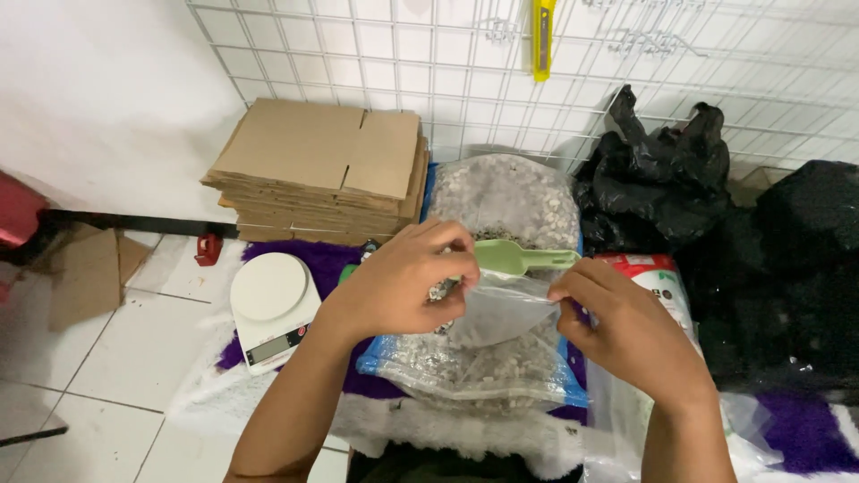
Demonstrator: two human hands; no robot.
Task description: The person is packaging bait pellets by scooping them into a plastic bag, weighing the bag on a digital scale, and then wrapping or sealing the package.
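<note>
The small clear bag (501,309) hangs between the two hands, just above the big open sack of pale gravel (501,206), its mouth stretched roughly left to right. The left hand (403,282) pinches the bag's left edge, its fingers curled tight and pressed together, with a little gravel showing at the fingertips. The right hand (626,331) pinches the right edge between thumb and forefinger, pulling outward. A green scoop (519,258) lies across the top of the mouth, bowl toward the left hand, handle pointing right. Both forearms come up from below, wrists bent inward toward each other. A white kitchen scale (271,309) sits to the left, beside a stack of flat cardboard (318,170).
</note>
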